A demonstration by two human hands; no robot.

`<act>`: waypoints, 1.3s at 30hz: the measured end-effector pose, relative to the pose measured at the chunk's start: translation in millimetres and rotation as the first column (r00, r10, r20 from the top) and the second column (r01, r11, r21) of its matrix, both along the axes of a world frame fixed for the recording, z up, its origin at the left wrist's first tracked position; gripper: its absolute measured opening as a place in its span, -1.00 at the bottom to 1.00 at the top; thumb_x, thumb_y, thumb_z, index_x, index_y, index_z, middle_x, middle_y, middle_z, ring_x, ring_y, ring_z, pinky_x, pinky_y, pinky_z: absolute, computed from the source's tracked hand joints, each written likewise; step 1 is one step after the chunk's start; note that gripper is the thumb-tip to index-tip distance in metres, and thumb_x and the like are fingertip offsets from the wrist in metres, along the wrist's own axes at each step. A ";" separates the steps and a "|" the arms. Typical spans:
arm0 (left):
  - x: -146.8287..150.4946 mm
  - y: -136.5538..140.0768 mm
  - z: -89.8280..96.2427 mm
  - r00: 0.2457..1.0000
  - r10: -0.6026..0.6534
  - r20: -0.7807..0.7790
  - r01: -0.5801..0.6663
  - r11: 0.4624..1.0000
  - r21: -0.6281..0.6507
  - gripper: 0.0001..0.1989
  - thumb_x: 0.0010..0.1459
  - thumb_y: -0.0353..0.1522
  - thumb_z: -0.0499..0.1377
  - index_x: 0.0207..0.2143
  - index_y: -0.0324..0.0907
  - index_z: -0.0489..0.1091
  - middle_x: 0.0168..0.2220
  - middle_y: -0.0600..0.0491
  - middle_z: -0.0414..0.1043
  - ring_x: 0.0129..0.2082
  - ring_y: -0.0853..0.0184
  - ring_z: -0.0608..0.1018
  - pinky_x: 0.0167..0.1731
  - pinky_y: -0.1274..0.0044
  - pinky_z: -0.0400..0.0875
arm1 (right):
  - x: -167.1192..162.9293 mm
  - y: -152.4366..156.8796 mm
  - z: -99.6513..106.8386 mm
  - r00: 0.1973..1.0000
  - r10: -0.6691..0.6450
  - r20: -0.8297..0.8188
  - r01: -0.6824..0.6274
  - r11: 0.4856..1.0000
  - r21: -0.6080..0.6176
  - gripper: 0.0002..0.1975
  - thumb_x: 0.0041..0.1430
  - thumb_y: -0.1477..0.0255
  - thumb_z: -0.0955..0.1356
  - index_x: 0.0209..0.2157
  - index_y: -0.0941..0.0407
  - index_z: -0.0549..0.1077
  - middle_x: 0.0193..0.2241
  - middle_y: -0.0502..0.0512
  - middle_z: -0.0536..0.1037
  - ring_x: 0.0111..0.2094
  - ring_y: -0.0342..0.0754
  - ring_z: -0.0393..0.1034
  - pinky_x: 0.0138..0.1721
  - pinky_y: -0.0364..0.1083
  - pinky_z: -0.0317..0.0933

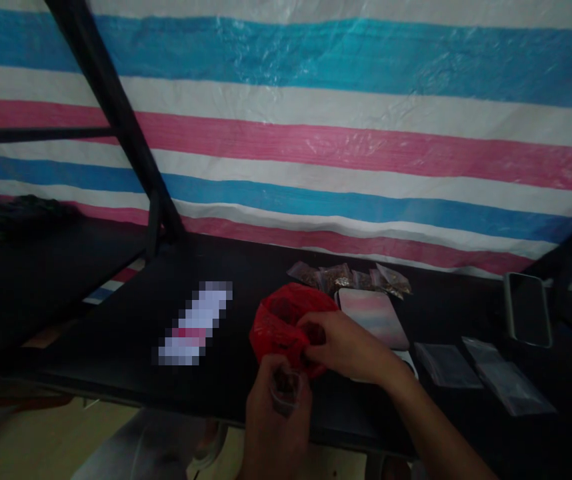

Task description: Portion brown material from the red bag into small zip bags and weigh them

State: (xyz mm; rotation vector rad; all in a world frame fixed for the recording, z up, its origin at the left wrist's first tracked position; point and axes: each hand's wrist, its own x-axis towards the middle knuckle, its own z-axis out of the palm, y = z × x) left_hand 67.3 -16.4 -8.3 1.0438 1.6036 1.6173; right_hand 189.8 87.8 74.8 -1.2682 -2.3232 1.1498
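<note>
My left hand (279,413) is closed around a small clear plastic bag (286,390), held with its mouth up at the table's near edge; some dark bits seem to be inside. Just beyond it stands a red plastic bag (273,323), its top open. My right hand (339,343) reaches into this bag from the right, thumb and fingers curled toward each other. Whatever is between those fingertips is too dark to make out. Behind my right wrist lies a flat device like a small scale, with a shiny square plate (373,319), partly covered by my forearm.
Several filled clear bags (336,277) lie in a row at the back of the black table (206,260). Flat clear bags (449,365) rest at right, near a phone (527,310). A blurred-out pale strip (199,323) lies left. Black frame bars (116,100) cross before a striped sheet (316,147).
</note>
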 end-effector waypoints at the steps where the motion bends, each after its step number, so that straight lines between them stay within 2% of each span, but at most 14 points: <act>1: -1.8 0.5 0.9 1.000 0.009 -0.007 -0.009 1.000 0.010 -0.82 0.15 -0.24 0.26 -0.35 -0.08 0.32 -0.50 0.21 0.30 -0.55 0.40 0.43 -0.57 0.62 0.27 | 0.5 1.0 -2.0 0.999 -0.013 -0.037 0.012 0.999 -0.042 -0.69 0.10 0.58 0.41 -0.11 0.07 0.64 -0.24 0.03 0.71 -0.26 -0.05 0.57 -0.30 -0.16 0.28; 5: -13.4 2.3 5.3 0.992 -0.028 -0.126 0.032 0.999 0.031 -0.83 0.20 -0.24 0.27 -0.32 -0.09 0.34 -0.50 0.20 0.33 -0.56 0.39 0.44 -0.55 0.61 0.34 | 1.3 6.9 -8.5 0.985 -0.081 -0.155 0.045 0.973 -0.224 -0.76 0.17 0.53 0.41 -0.12 0.12 0.61 -0.27 0.07 0.70 -0.27 -0.06 0.57 -0.32 -0.16 0.32; 9: -25.2 3.4 6.5 0.921 0.146 -0.360 -0.076 0.976 0.203 -0.86 0.20 -0.27 0.30 -0.27 -0.08 0.40 -0.39 0.12 0.42 -0.44 0.32 0.50 -0.44 0.54 0.42 | 4.1 10.9 -1.6 0.947 -0.180 -0.268 0.089 0.944 -0.319 -0.79 0.23 0.41 0.42 -0.10 0.11 0.60 -0.26 0.07 0.69 -0.26 -0.06 0.57 -0.26 -0.13 0.34; 11: -26.6 4.1 6.3 0.894 0.195 -0.404 -0.095 0.962 0.255 -0.87 0.21 -0.28 0.30 -0.23 -0.07 0.41 -0.33 0.09 0.45 -0.35 0.29 0.52 -0.35 0.50 0.44 | 8.6 10.8 6.9 0.928 -0.208 -0.310 0.103 0.940 -0.324 -0.77 0.24 0.36 0.43 -0.09 0.09 0.61 -0.24 0.07 0.69 -0.23 -0.06 0.57 -0.22 -0.12 0.34; 13: -24.2 6.1 6.4 0.918 0.134 -0.373 -0.061 0.977 0.202 -0.87 0.24 -0.27 0.28 -0.20 -0.07 0.41 -0.32 0.09 0.45 -0.36 0.29 0.52 -0.35 0.49 0.44 | 14.3 8.9 17.2 0.917 -0.222 -0.332 0.113 0.941 -0.319 -0.75 0.24 0.32 0.44 -0.08 0.09 0.60 -0.23 0.05 0.68 -0.20 -0.06 0.57 -0.18 -0.11 0.34; 15: -19.8 10.3 8.3 0.956 0.024 -0.292 0.004 0.995 0.096 -0.86 0.25 -0.24 0.26 -0.20 -0.07 0.41 -0.36 0.12 0.44 -0.40 0.30 0.52 -0.38 0.49 0.43 | 19.2 5.3 27.7 0.914 -0.216 -0.344 0.108 0.946 -0.305 -0.72 0.25 0.28 0.44 -0.05 0.08 0.59 -0.20 0.06 0.69 -0.16 -0.04 0.57 -0.15 -0.09 0.35; 18: -14.5 18.9 16.0 0.985 -0.072 -0.158 0.069 0.997 -0.022 -0.83 0.23 -0.21 0.26 -0.22 -0.08 0.41 -0.39 0.13 0.45 -0.40 0.31 0.52 -0.37 0.49 0.43 | 19.8 -3.3 40.7 0.916 -0.174 -0.362 0.098 0.971 -0.218 -0.69 0.26 0.27 0.44 -0.01 0.07 0.56 -0.12 0.09 0.68 -0.14 -0.02 0.57 -0.13 -0.07 0.38; 22: -14.3 27.7 27.2 0.990 -0.132 0.040 0.134 0.990 -0.036 -0.78 0.21 -0.21 0.27 -0.16 -0.11 0.42 -0.25 0.05 0.56 -0.29 0.27 0.60 -0.29 0.47 0.47 | 6.5 -19.8 48.2 0.955 -0.076 -0.287 0.078 0.997 -0.002 -0.70 0.21 0.43 0.44 -0.01 0.00 0.57 -0.09 0.03 0.68 -0.12 -0.03 0.55 -0.05 -0.04 0.40; 26: -15.9 32.3 29.0 0.977 -0.160 0.139 0.160 0.987 0.017 -0.68 0.07 -0.42 0.29 -0.09 -0.11 0.40 -0.16 0.04 0.58 -0.21 0.28 0.62 -0.20 0.48 0.49 | -8.0 -33.8 46.3 0.985 -0.007 -0.171 0.055 0.959 0.277 -0.67 0.23 0.57 0.40 -0.02 -0.04 0.59 0.00 0.02 0.65 0.09 0.04 0.48 0.20 0.07 0.29; 28: -15.2 34.7 29.5 0.975 -0.171 0.144 0.166 0.985 0.048 -0.68 0.05 -0.46 0.28 -0.10 -0.11 0.39 -0.16 0.06 0.56 -0.21 0.30 0.61 -0.19 0.48 0.49 | -10.5 -35.7 45.4 0.989 0.020 -0.144 0.034 0.932 0.362 -0.63 0.26 0.59 0.37 0.02 -0.07 0.58 0.04 0.02 0.63 0.14 0.06 0.44 0.25 0.11 0.26; 32: -13.1 39.1 35.2 0.978 -0.165 0.129 0.161 0.986 0.041 -0.75 0.14 -0.34 0.27 -0.12 -0.12 0.37 -0.22 0.07 0.52 -0.27 0.32 0.58 -0.24 0.49 0.48 | -4.3 -28.8 47.3 0.980 -0.040 -0.195 0.120 0.900 0.419 -0.64 0.25 0.51 0.41 0.04 -0.09 0.58 0.04 0.05 0.64 0.09 0.10 0.50 0.19 0.13 0.32; 36: -13.7 39.7 39.4 0.995 -0.097 0.033 0.095 0.995 0.040 -0.80 0.15 -0.26 0.28 -0.26 -0.11 0.33 -0.39 0.16 0.37 -0.44 0.37 0.48 -0.40 0.53 0.42 | 5.9 -15.1 44.8 0.943 -0.235 -0.236 0.321 0.828 0.459 -0.64 0.23 0.36 0.45 0.07 -0.04 0.56 -0.01 0.14 0.65 -0.02 0.15 0.55 0.06 0.12 0.37; 37: -14.3 38.9 39.1 0.996 -0.087 0.026 0.085 0.995 0.057 -0.80 0.15 -0.27 0.28 -0.26 -0.10 0.32 -0.40 0.17 0.35 -0.45 0.38 0.48 -0.41 0.54 0.42 | 6.4 -12.1 41.7 0.939 -0.277 -0.202 0.340 0.825 0.451 -0.65 0.23 0.35 0.45 0.06 -0.02 0.56 -0.04 0.15 0.66 -0.04 0.16 0.55 0.03 0.11 0.38; 39: -15.5 36.1 36.8 0.998 -0.064 0.005 0.062 0.991 0.122 -0.79 0.16 -0.30 0.29 -0.23 -0.09 0.29 -0.39 0.19 0.32 -0.45 0.40 0.47 -0.42 0.57 0.41 | 3.8 -7.8 32.5 0.947 -0.312 -0.078 0.315 0.857 0.408 -0.70 0.24 0.38 0.44 0.01 0.02 0.58 -0.09 0.16 0.68 -0.06 0.17 0.56 0.00 0.10 0.36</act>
